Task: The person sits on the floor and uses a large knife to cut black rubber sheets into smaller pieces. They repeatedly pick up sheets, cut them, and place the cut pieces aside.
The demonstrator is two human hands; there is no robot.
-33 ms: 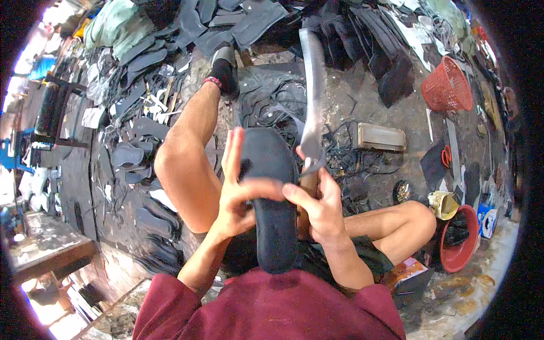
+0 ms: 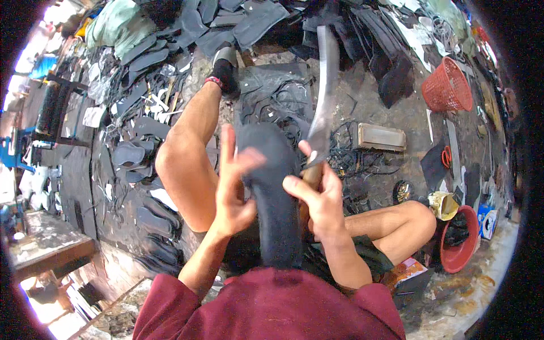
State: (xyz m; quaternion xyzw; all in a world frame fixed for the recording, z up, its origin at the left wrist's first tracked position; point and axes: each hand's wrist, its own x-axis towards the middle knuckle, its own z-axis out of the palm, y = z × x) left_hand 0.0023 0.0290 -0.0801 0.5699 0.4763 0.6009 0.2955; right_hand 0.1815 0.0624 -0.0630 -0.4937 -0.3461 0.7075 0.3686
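A black foam shoe sole (image 2: 277,209) lies lengthwise in front of my body, over my lap, its wide rounded end away from me. It is smeared by motion. My left hand (image 2: 233,195) is at its left edge, fingers stretched out and spread, the index finger blurred above the sole. The thumb is close to the edge; I cannot tell whether it touches. My right hand (image 2: 322,201) is closed around the wooden handle of a long curved knife (image 2: 323,96), whose blade points away from me. My right thumb reaches to the sole's right edge.
Black soles and offcuts (image 2: 260,25) are heaped at the far side, with more soles (image 2: 156,218) on the left. On the right are a red basket (image 2: 446,85), a sharpening-stone-like block (image 2: 381,137), orange-handled scissors (image 2: 446,157) and a red basin (image 2: 462,249). A bench (image 2: 54,249) stands at lower left.
My left index finger has swung back from across the sole. The knife blade has tipped to the right. The sole has shifted slightly and blurs.
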